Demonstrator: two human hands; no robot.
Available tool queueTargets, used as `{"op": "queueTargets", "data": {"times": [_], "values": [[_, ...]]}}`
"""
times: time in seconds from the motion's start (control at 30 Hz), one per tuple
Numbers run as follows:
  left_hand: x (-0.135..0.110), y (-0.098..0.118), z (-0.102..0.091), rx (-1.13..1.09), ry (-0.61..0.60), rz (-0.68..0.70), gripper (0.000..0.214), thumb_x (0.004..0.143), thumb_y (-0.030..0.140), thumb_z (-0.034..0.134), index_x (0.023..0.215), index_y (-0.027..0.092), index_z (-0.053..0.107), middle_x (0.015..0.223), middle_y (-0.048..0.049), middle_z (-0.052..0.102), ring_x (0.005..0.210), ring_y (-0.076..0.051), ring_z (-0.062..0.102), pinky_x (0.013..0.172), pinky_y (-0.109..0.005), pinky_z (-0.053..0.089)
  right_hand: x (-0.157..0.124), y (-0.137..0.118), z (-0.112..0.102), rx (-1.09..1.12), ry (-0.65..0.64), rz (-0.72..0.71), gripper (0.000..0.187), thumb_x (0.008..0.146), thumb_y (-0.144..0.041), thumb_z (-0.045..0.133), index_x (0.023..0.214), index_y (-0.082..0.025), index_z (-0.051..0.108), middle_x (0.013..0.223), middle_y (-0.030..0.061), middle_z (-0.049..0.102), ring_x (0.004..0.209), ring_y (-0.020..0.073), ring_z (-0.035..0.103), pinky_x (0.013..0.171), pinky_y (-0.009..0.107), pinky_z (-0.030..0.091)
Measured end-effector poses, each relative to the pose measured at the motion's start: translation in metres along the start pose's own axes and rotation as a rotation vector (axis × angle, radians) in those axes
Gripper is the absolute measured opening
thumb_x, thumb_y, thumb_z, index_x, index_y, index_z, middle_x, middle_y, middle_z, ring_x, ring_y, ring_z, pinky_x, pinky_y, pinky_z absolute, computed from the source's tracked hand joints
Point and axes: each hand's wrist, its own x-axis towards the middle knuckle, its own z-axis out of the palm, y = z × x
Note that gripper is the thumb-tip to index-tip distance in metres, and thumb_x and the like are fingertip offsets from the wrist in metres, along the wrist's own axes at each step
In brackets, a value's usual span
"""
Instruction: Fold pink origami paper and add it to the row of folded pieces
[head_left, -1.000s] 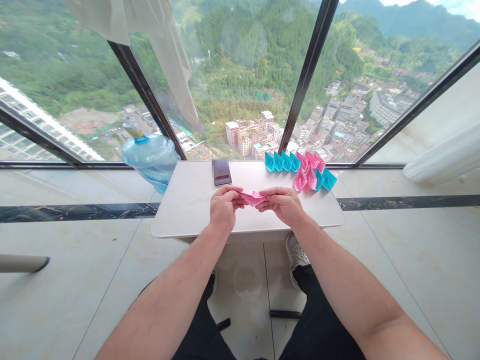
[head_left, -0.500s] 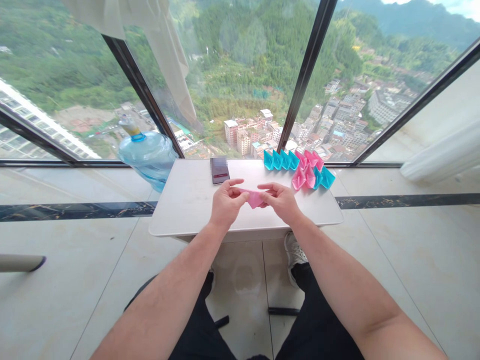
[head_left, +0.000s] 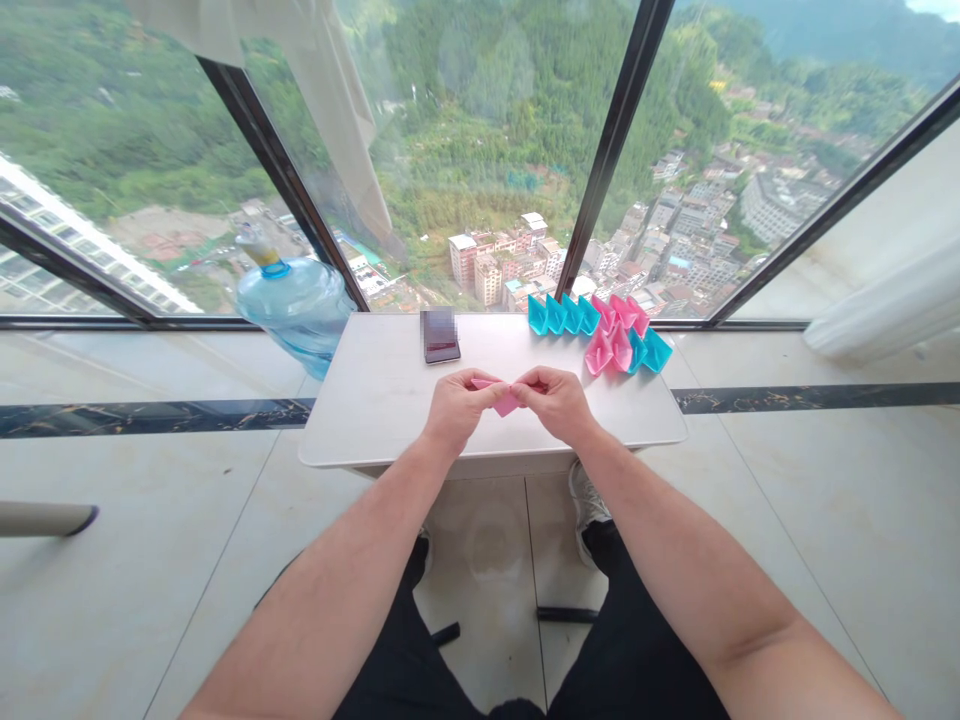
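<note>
A small folded piece of pink paper (head_left: 505, 401) is pinched between both hands above the near middle of a small white table (head_left: 375, 400). My left hand (head_left: 455, 410) grips its left side with closed fingers. My right hand (head_left: 553, 402) grips its right side, fingers curled, knuckles almost touching the left hand. Most of the paper is hidden by the fingers. At the table's far right stand several finished folded paper pieces, blue ones (head_left: 559, 317) and pink ones (head_left: 611, 345), in rows.
A dark phone (head_left: 440, 335) lies at the table's far edge. A large blue water jug (head_left: 296, 305) stands on the floor left of the table. Floor-to-ceiling windows rise right behind. My legs and a shoe (head_left: 589, 505) are under the table.
The hands have drawn closer together and the fingers have closed; the pink paper went from a wide strip to a smaller folded shape. The view tilted slightly.
</note>
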Motion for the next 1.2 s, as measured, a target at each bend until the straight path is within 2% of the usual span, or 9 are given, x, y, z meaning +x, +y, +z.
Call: {"op": "queueTargets", "data": {"times": [0.13,0.33,0.4,0.5,0.57,0.7,1.0,1.1,1.2], "values": [[0.003,0.002,-0.009,0.092,0.009,0.061,0.022,0.063,0.034,0.084,0.071,0.015,0.077,0.066,-0.0034,0.068,0.062,-0.013,0.055,0.059,-0.026,0.04,0.0,0.0,-0.01,0.061,-0.021,0.079,0.032,0.073,-0.047,0.077,0.074,-0.016,0.07,0.064,0.0045,0.07,0.057,0.0149,0.061,0.054,0.028,0.05],[0.009,-0.001,-0.018,0.069,0.016,0.086,0.026,0.074,0.04,0.075,0.067,0.015,0.075,0.054,-0.0013,0.058,0.053,-0.01,0.046,0.052,-0.025,0.034,0.001,0.002,-0.018,0.016,-0.003,0.085,0.027,0.076,-0.042,0.074,0.072,-0.016,0.07,0.063,0.0053,0.07,0.056,0.0151,0.061,0.056,0.029,0.05],[0.009,-0.001,-0.017,0.132,0.055,0.101,0.026,0.074,0.04,0.075,0.063,0.016,0.073,0.052,-0.0007,0.057,0.051,-0.01,0.044,0.051,-0.025,0.032,0.0,0.003,-0.015,-0.036,0.001,0.042,0.023,0.076,-0.04,0.073,0.076,-0.017,0.072,0.071,0.0057,0.072,0.063,0.0166,0.063,0.062,0.031,0.052],[0.006,-0.002,-0.012,0.227,0.08,0.111,0.025,0.073,0.04,0.075,0.066,0.017,0.075,0.051,0.0001,0.056,0.05,-0.01,0.044,0.05,-0.025,0.032,0.0,0.007,-0.009,-0.147,0.017,-0.105,0.016,0.077,-0.034,0.072,0.084,-0.021,0.076,0.088,0.0056,0.074,0.078,0.0177,0.064,0.072,0.032,0.052],[0.005,-0.002,-0.008,0.217,0.051,0.091,0.025,0.073,0.041,0.075,0.072,0.017,0.078,0.051,0.0004,0.056,0.05,-0.011,0.045,0.049,-0.025,0.032,0.0,0.009,-0.005,-0.185,0.01,-0.139,0.011,0.077,-0.03,0.07,0.082,-0.022,0.076,0.086,0.004,0.072,0.077,0.0168,0.061,0.072,0.031,0.05],[0.005,-0.005,-0.005,0.211,0.02,0.077,0.026,0.074,0.042,0.074,0.072,0.017,0.079,0.048,0.0013,0.053,0.049,-0.011,0.044,0.049,-0.025,0.032,0.001,0.01,-0.001,-0.155,-0.017,-0.028,0.011,0.075,-0.03,0.07,0.074,-0.019,0.073,0.07,0.0011,0.067,0.065,0.0141,0.054,0.064,0.028,0.043],[0.004,-0.005,-0.001,0.237,0.016,0.056,0.023,0.073,0.039,0.072,0.067,0.017,0.077,0.052,-0.0001,0.059,0.048,-0.011,0.046,0.048,-0.025,0.032,0.003,0.009,-0.002,-0.075,-0.188,0.124,0.025,0.073,-0.04,0.072,0.072,-0.015,0.071,0.061,-0.0018,0.059,0.06,0.0111,0.048,0.056,0.025,0.036],[0.006,-0.005,-0.002,0.181,-0.05,-0.009,0.028,0.073,0.043,0.072,0.068,0.016,0.075,0.048,0.0,0.053,0.045,-0.01,0.041,0.045,-0.025,0.029,0.003,0.009,-0.003,-0.017,-0.208,0.153,0.027,0.072,-0.042,0.074,0.069,-0.015,0.068,0.062,-0.002,0.059,0.06,0.0107,0.048,0.056,0.025,0.036],[0.01,-0.004,-0.006,-0.09,-0.204,-0.211,0.035,0.075,0.049,0.068,0.071,0.014,0.07,0.056,-0.0035,0.057,0.044,-0.011,0.043,0.043,-0.026,0.028,0.004,0.009,-0.005,0.134,-0.186,0.179,0.032,0.071,-0.046,0.077,0.07,-0.016,0.066,0.063,-0.0023,0.058,0.06,0.0104,0.049,0.058,0.025,0.039]]}}
